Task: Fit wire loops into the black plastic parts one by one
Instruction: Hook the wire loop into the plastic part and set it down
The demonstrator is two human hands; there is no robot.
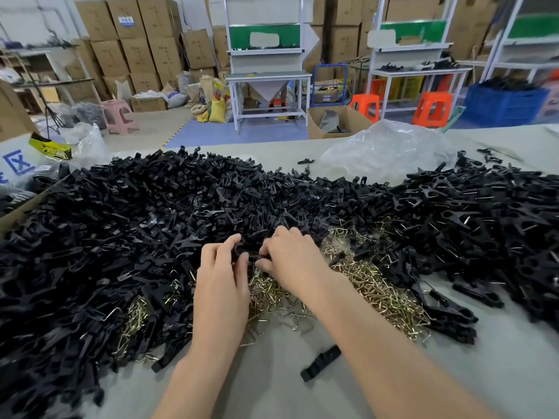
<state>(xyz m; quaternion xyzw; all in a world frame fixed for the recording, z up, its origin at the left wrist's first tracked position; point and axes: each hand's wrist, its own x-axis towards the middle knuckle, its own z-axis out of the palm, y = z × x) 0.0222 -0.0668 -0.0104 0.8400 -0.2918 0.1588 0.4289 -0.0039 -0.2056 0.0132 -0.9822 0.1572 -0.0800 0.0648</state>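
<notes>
The left hand (222, 267) and the right hand (290, 258) meet at the middle of the table (272, 394), both with fingers curled in a pinch on one black plastic part (245, 251), which sits between the two thumbs. Whether a wire already sits in it is hidden by the fingers. The loose heap of black plastic parts (121, 225) spreads from 8 o'clock round to 12 o'clock of the hands, and the brassy wire loops (378, 285) lie tangled on the cloth from 3 to 5 o'clock, with more just under the wrists at 6 o'clock. Parts with wires showing (484, 213) pile up at 2 to 3 o'clock. Each part looks light, rigid and smooth, so it probably wants a firm pinch across its flat body, leaving the slotted end free. The loops look thin, springy and apt to hook one another, so one is best lifted by its bent corner and shaken clear. A single black piece (320, 362) lies apart at 5 o'clock.
</notes>
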